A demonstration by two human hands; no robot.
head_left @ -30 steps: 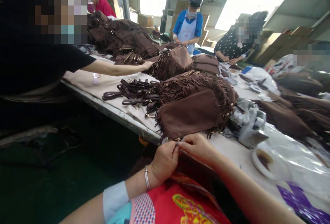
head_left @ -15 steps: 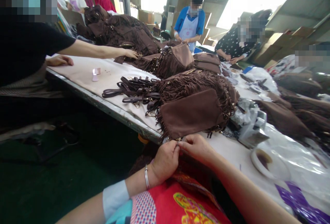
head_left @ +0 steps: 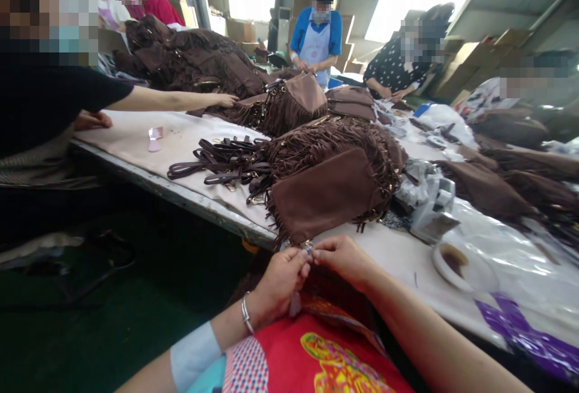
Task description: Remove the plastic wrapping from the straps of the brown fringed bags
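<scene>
At the table edge both my hands are closed in a pinch around a small metal clasp (head_left: 307, 246). My left hand (head_left: 281, 279) grips it from the left, and a short brown strap end (head_left: 295, 304) hangs below those fingers. The fingertips of my right hand (head_left: 346, 258) meet the clasp from the other side. Right behind them lies a brown fringed bag (head_left: 325, 197), its smooth panel facing me. Dark brown straps (head_left: 226, 161) with gold hooks lie in a bunch to its left. My fingers cover part of the clasp.
More brown bags (head_left: 194, 58) are heaped farther along the table (head_left: 136, 131). A roll of tape (head_left: 456, 263), clear plastic (head_left: 511, 248) and a purple wrapper (head_left: 529, 333) lie at right. One co-worker's arm (head_left: 176, 101) reaches over from the left; other people stand behind.
My hands have drawn slightly apart, so the metal clasp and the strap end below my left hand now show. The whole view has shifted slightly.
</scene>
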